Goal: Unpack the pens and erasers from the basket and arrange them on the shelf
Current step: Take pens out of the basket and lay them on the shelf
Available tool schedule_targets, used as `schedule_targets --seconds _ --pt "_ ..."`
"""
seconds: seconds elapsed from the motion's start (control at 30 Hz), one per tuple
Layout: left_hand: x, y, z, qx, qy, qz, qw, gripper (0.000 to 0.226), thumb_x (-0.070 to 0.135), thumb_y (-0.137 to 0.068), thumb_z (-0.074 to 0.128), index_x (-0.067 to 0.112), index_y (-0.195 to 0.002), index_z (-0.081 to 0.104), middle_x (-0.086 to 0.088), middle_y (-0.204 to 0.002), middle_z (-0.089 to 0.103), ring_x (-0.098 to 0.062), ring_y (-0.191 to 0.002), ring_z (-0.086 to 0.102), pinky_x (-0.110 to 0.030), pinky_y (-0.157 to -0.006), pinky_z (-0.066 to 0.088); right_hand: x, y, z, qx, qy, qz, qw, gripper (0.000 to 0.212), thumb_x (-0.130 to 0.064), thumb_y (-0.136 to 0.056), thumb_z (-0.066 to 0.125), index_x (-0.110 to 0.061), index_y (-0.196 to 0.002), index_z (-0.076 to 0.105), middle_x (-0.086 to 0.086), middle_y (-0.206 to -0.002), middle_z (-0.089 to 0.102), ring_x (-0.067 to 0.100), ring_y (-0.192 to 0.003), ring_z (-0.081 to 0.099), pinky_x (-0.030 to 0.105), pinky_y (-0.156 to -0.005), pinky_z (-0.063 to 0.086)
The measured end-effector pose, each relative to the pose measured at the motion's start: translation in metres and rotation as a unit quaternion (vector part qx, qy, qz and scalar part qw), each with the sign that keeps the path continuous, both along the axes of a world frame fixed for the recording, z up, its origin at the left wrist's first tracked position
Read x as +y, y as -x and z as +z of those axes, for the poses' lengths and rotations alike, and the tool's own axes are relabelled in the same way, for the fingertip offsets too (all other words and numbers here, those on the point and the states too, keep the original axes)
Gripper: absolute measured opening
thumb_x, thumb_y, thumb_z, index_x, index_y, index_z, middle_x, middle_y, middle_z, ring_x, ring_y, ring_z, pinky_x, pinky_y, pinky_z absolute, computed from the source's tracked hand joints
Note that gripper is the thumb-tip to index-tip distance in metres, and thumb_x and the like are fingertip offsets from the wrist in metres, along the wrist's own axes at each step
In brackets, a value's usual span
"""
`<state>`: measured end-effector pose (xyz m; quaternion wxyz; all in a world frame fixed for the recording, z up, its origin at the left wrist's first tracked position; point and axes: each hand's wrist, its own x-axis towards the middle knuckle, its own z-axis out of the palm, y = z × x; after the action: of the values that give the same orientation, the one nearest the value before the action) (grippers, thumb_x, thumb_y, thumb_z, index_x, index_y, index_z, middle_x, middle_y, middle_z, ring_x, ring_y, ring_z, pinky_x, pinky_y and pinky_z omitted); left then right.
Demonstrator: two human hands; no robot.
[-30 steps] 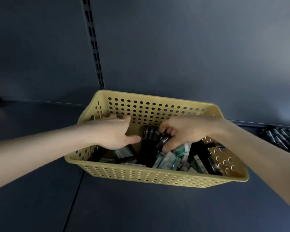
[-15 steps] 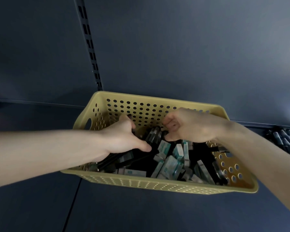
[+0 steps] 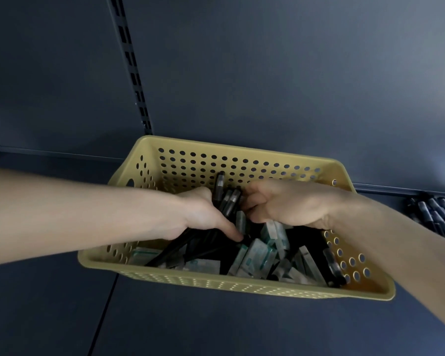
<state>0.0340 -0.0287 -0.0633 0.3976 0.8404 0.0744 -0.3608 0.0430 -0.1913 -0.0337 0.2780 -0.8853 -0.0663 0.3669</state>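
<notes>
Two hands in the head view, both down inside the yellow basket (image 3: pixel 242 160), which sits on the dark shelf (image 3: pixel 216 327) close to the back panel (image 3: pixel 267 73). My left hand (image 3: pixel 206 217) has its fingers and thumb wrapped round a bundle of black pens (image 3: pixel 225 199), a firm closed grip around the middle of the shafts. My right hand (image 3: pixel 290 204) is curled in against the upper ends of that bundle; whether it actually pinches a pen or only steadies the ends I cannot tell, the fingertips are hidden. Below and to the right of the hands lie the erasers (image 3: pixel 257 255), pale green-and-white blocks jumbled on the basket floor. I read this as the gathering step: pens collected, not yet lifted out. The bundle's long axis runs from the near-left of the basket floor up toward the far wall, ends pointing up and away from me, so it stands tilted, not flat. Far right on the shelf a row of dark pens (image 3: pixel 437 214) already lies laid out, well apart from the basket. Next move, as I judge it: lift the bundle clear of the rim, carry it right, turn it to match that row and lay it beside it without letting loose pens slip from the grip.
</notes>
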Motion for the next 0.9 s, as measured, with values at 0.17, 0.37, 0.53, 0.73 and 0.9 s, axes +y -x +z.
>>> schedule_targets --seconds 0.17,0.37,0.53,0.73,0.9 --pt "0.000 0.002 -0.001 0.008 -0.016 -0.040 0.999 0.091 0.043 -0.031 0.092 0.021 -0.114 0.062 0.000 -0.110 0.066 -0.020 -0.105 0.059 -0.036 -0.096 0.047 -0.001 0.003 0.009 0.034 -0.089 -0.022 0.995 0.057 0.004 -0.090 0.052 -0.009 -0.141 0.033 0.005 -0.141 0.047 0.017 -0.124 0.049 0.033 -0.104 0.042" --pt "0.002 0.005 0.003 -0.022 0.000 -0.065 0.998 0.055 0.028 -0.053 0.088 0.015 -0.101 0.065 -0.006 -0.100 0.068 -0.022 -0.097 0.063 -0.041 -0.094 0.050 -0.006 0.007 0.017 0.016 -0.138 -0.051 0.989 0.044 0.009 -0.089 0.051 -0.009 -0.129 0.047 0.005 -0.122 0.061 0.013 -0.107 0.061 0.018 -0.084 0.051" --pt "0.003 0.005 0.011 -0.077 0.018 -0.032 0.996 0.032 0.023 -0.064 0.079 0.013 -0.091 0.066 -0.008 -0.092 0.069 -0.022 -0.091 0.064 -0.033 -0.082 0.052 -0.009 0.008 0.022 -0.021 -0.163 -0.074 0.984 0.032 0.007 -0.089 0.051 -0.013 -0.113 0.055 0.003 -0.108 0.067 0.013 -0.098 0.064 0.021 -0.083 0.053" --pt "0.019 0.005 0.031 -0.115 0.110 0.038 0.986 0.023 0.009 -0.071 0.075 0.008 -0.092 0.063 -0.004 -0.068 0.073 -0.012 -0.064 0.070 -0.026 -0.056 0.054 -0.011 0.007 0.024 -0.016 -0.226 -0.110 0.968 0.036 0.004 -0.083 0.061 -0.003 -0.118 0.056 0.012 -0.104 0.070 0.019 -0.097 0.066 0.026 -0.084 0.055" --pt "0.033 0.007 0.048 -0.167 0.290 0.158 0.929 0.014 0.007 -0.077 0.072 0.007 -0.090 0.067 -0.001 -0.064 0.067 -0.014 -0.063 0.067 -0.022 -0.051 0.052 -0.012 0.007 0.033 0.075 -0.277 -0.053 0.956 0.078 -0.020 -0.064 0.076 -0.007 -0.133 0.042 0.002 -0.110 0.070 0.011 -0.103 0.065 0.025 -0.088 0.053"
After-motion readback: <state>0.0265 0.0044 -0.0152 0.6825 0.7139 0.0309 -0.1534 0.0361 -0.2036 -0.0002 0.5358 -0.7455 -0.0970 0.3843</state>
